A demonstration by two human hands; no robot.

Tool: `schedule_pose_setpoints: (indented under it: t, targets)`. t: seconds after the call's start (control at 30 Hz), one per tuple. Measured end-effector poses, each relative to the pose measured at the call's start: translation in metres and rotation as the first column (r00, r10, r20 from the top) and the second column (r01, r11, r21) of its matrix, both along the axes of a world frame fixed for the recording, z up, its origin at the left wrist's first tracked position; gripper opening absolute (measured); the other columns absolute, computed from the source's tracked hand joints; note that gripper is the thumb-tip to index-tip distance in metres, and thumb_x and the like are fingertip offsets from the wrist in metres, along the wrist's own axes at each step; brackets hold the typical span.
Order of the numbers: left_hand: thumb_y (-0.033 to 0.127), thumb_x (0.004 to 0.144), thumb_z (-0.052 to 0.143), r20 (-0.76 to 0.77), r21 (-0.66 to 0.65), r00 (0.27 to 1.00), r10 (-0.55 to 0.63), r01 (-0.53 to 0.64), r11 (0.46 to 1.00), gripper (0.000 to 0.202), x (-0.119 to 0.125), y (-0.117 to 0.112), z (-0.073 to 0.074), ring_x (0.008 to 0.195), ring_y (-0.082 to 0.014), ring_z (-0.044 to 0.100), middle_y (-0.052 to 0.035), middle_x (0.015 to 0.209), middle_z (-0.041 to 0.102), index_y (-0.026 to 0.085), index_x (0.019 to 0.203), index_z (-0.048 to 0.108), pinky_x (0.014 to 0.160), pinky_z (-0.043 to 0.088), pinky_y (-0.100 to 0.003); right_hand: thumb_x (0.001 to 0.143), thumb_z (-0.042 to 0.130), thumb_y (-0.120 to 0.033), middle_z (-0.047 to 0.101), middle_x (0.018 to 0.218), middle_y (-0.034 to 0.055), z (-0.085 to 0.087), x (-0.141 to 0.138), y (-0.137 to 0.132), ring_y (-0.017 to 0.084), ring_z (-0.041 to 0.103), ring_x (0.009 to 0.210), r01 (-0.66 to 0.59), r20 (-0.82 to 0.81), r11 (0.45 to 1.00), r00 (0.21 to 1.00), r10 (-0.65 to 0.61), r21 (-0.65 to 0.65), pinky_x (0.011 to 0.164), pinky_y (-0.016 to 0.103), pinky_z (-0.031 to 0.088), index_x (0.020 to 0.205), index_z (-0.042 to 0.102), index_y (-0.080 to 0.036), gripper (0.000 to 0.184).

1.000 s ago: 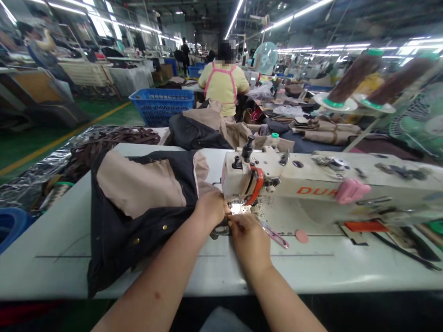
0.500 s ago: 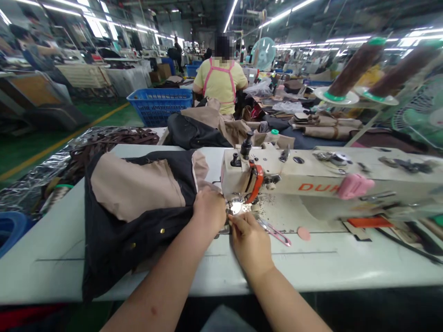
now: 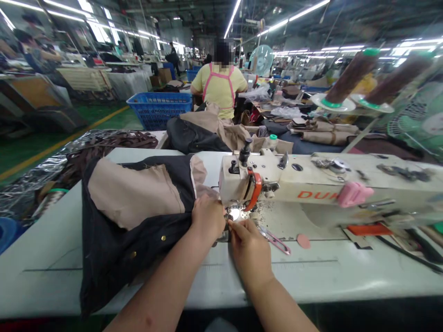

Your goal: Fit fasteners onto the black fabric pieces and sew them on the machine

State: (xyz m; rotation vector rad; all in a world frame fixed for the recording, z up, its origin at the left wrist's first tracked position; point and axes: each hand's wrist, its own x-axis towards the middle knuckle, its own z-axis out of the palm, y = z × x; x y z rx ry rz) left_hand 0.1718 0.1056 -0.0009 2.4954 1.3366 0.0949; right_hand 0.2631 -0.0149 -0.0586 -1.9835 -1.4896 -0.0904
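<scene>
– Head camera, and both hands are right up at the sewing machine [image 3: 321, 184]! Where's the cloth?

– Dark cloth [image 3: 114, 267] with a beige lining [image 3: 134, 193], spread on the white table [image 3: 214, 288] left of the machine, its right end reaching the left hand [image 3: 209, 216].

– And how does that hand stand?

– Palm down, knuckles up, fingers bent at the end of the cloth, just beside the lit plate [image 3: 234, 214]. Gripping or merely pressing? Can't tell, the fingertips are hidden!

– Over to the right hand [image 3: 231, 226]!

– Thumb and forefinger pinched together just in front of the plate, close by the left hand's fingers. Whatever sits between them is too small to make out.

– Two brass studs [image 3: 164, 238] gleam on the dark side, near the left forearm.

– Beside the right hand lie pink-handled snips [image 3: 276, 240], blades towards the plate, a pink disc [image 3: 303, 240] just to their right. Pink block [image 3: 355, 194] on the machine's arm, too, covering the end of the red lettering!

– And further back?

– Brown thread spools [image 3: 353, 78] at right, a blue basket [image 3: 159, 113] at left, and a co-worker [image 3: 219, 90] in yellow, back turned.
</scene>
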Motion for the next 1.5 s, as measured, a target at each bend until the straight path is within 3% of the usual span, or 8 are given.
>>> schedule_pose_setpoints:
  t: [0.3, 0.73, 1.5]
  targets:
    - [0.022, 0.090, 0.061, 0.015, -0.004, 1.000, -0.005, 0.005, 1.000, 0.021, 0.001, 0.003, -0.002, 0.108, -0.0382, 0.065, -0.0192, 0.098, 0.075, 0.015, 0.088, 0.081, 0.093, 0.048, -0.048, 0.099, 0.055, -0.022, 0.072, 0.086, 0.0057, -0.005, 0.003, 0.004, 0.015, 0.067, 0.067, 0.025, 0.035, 1.000, 0.999, -0.025, -0.001, 0.058, 0.024, 0.041, 0.105, 0.080, -0.025, 0.026]
    - [0.025, 0.089, 0.062, 0.002, 0.037, 1.000, 0.021, -0.021, 0.999, 0.022, 0.003, 0.010, -0.001, 0.110, -0.0357, 0.066, -0.0147, 0.104, 0.076, 0.019, 0.101, 0.080, 0.091, 0.050, -0.043, 0.097, 0.058, -0.023, 0.072, 0.087, 0.0051, -0.006, 0.004, 0.009, 0.014, 0.065, 0.065, 0.058, 0.094, 0.997, 0.994, -0.053, -0.045, 0.057, 0.025, 0.037, 0.111, 0.080, -0.029, 0.027]
    - [0.021, 0.082, 0.067, 0.097, 0.162, 0.995, 0.004, -0.020, 0.987, 0.016, 0.003, 0.013, -0.007, 0.097, -0.0340, 0.071, -0.0131, 0.093, 0.078, 0.017, 0.093, 0.078, 0.082, 0.054, -0.042, 0.097, 0.059, -0.020, 0.071, 0.088, 0.0043, -0.008, 0.002, 0.007, 0.013, 0.063, 0.064, 0.066, 0.146, 0.994, 0.988, -0.053, -0.085, 0.057, 0.024, 0.036, 0.123, 0.075, -0.030, 0.033]
